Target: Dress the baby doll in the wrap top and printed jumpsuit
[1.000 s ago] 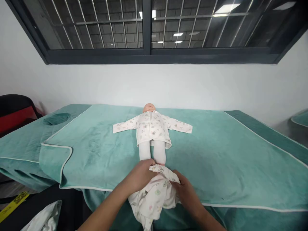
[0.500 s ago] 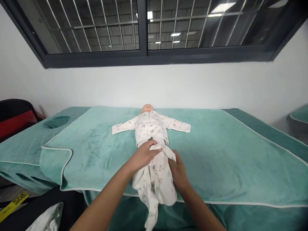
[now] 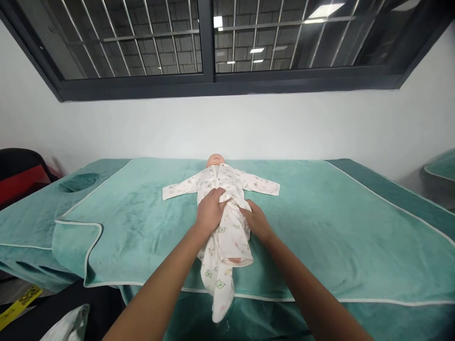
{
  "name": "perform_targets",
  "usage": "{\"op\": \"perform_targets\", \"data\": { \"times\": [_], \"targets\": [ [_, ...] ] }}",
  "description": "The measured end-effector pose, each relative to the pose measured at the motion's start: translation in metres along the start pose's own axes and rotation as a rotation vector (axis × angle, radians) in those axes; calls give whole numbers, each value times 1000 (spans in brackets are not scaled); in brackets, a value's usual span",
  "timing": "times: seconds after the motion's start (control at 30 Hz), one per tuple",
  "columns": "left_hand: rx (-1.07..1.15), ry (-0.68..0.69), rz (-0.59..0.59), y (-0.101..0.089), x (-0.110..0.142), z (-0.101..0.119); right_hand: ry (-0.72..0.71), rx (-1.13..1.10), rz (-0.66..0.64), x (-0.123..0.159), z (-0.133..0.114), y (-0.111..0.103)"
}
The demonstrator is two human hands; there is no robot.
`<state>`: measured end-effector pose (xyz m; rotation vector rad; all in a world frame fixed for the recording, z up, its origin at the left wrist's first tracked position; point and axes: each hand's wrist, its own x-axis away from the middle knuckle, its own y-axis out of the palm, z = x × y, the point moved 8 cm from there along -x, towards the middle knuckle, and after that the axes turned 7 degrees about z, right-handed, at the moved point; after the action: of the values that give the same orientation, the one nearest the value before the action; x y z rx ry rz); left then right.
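Lengthwise, the doll point(image 3: 215, 160) ran up and down the middle of the frame, its head pointing toward the top and its body coming straight down toward the lower edge. The printed trousers point(image 3: 234, 232) followed nearly the same line, waistband uppermost near the centre and legs downward. Of these legs, the one further right stopped at a wide cuff with a bit of pinkish foot showing inside, while the other trailed lower, slanting slightly and narrowing to a rounded tip past the pale piping.

The trousers lay between the two hands, their waist bunched over the hem of the jacket point(image 3: 219, 176). The left hand point(image 3: 210, 210) was closed on the left side of that waist, thumb and fingers pinching the fabric; the right hand point(image 3: 258, 220) gripped its right side, fingertips tucked into the folds.

Both garments looked like soft, thin white cotton with small prints, greenish animal faces among those on the trousers. The jacket's sleeves stretched out straight to left and right. Beneath it all, the teal blanket point(image 3: 320, 227) had a plush, brushed nap and a light corded edge, and a dark-framed window point(image 3: 208, 80) with metal bars crossed the top of the frame.
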<state>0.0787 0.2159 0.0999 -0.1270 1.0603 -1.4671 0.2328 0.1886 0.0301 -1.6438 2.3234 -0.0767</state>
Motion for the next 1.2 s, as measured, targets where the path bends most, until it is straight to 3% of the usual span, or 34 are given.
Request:
{"op": "perform_targets", "data": {
  "times": [0.2,0.4,0.47,0.5,0.57,0.67,0.8,0.97,1.13,1.2],
  "targets": [
    [109,-95,-70,-5,2,-14,-29,78,43,-21,8,-6],
    [522,-434,-443,-9,24,-21,-65,147,69,-29,12,-8],
    [735,-539,-517,-15,31,-24,-64,153,58,-29,12,-9],
    [843,-578,-500,-20,31,-28,-60,153,55,-29,11,-10],
    [1008,-624,-359,-33,25,-42,-48,148,56,-30,11,-10],
    [1088,-641,-159,-38,16,-63,-47,140,45,-31,10,-9],
    [1029,-625,-167,-13,20,-65,-90,124,9,-26,2,-9],
    [914,-555,-85,-5,19,-58,-320,83,-220,-8,-56,6],
    [960,-508,-55,-9,10,-42,-196,328,-494,-10,-87,49],
    [1035,-542,-44,-11,11,-38,-144,271,-584,-17,-93,59]
  ]
}}
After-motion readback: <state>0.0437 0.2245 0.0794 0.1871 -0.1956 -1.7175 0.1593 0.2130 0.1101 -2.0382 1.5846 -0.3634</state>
